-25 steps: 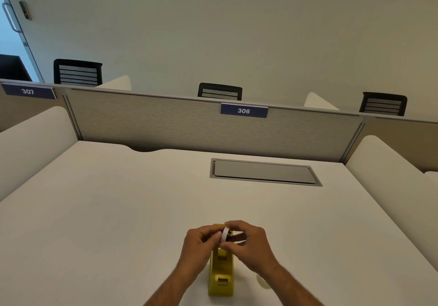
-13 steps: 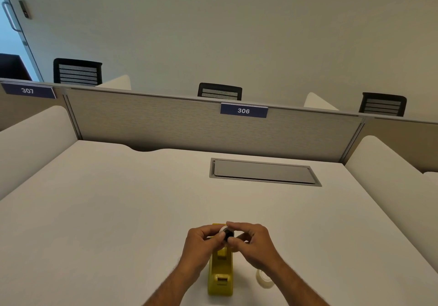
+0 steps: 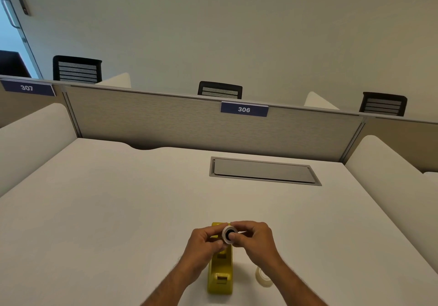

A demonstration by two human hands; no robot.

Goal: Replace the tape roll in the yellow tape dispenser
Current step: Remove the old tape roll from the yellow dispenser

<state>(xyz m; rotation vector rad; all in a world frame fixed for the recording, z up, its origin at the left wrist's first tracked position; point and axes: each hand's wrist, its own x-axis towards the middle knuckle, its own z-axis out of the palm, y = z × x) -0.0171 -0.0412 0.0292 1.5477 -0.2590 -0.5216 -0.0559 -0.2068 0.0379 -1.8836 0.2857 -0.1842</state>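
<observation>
The yellow tape dispenser [image 3: 220,275] stands on the white desk [image 3: 106,210], its cutter end toward me. Just above its far end, my left hand [image 3: 205,240] and my right hand [image 3: 254,237] pinch a small white tape roll [image 3: 228,234] with a dark core between their fingertips; its open face is turned toward me. A second, clear tape roll [image 3: 263,278] lies on the desk to the right of the dispenser, beside my right forearm.
A grey cable hatch [image 3: 264,171] is set into the desk further back. A fabric partition [image 3: 189,125] with the label 306 closes the far edge, and white side dividers [image 3: 391,163] flank the desk. Black chairs stand beyond the partition.
The roll held edge-on has been turned so its dark core faces me. My right forearm has shifted, and the clear roll on the desk has come into view.
</observation>
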